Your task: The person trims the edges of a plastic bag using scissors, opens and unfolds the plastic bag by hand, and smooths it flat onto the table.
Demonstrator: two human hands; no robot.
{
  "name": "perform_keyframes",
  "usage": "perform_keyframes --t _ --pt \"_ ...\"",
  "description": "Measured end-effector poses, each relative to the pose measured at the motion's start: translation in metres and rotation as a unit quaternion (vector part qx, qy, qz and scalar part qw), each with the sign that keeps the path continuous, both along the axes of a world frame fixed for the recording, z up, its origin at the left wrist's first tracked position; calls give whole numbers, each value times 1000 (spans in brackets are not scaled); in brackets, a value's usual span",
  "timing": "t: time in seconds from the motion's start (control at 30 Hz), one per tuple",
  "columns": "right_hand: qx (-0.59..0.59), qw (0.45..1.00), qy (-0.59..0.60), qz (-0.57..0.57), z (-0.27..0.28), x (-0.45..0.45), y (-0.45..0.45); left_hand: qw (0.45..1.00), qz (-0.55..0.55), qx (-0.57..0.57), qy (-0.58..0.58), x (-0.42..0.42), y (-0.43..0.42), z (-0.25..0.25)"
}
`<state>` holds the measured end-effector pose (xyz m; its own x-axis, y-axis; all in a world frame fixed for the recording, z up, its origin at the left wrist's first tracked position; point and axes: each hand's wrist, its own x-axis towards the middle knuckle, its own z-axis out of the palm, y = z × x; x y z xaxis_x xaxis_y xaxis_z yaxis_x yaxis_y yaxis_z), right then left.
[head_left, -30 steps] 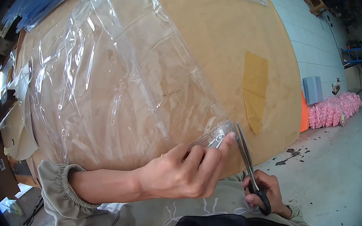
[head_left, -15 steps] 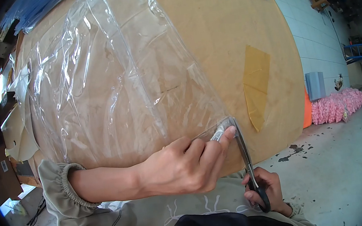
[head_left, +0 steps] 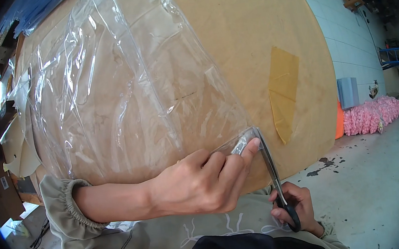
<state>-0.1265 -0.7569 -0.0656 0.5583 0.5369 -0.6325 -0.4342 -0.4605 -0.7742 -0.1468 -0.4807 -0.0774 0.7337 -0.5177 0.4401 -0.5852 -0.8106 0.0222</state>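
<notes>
Two blades of the scissors (head_left: 271,168) have come closer together than a moment ago, right by a corner of the clear plastic sheet (head_left: 106,86). So they may be nipping its edge. The left hand (head_left: 199,186) pinches that corner, which looks more bunched up now. The right hand (head_left: 304,203) holds the black handles (head_left: 295,219). The sheet is thin, shiny and wrinkly, with long lines, and covers the brown table (head_left: 227,23) from its left side past the middle.
</notes>
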Motion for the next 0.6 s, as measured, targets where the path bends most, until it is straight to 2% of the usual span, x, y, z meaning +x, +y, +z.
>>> perform_keyframes --t 0.6 --pt "-16 998 -50 35 5 2 4 1000 2 2 -8 0 0 -1"
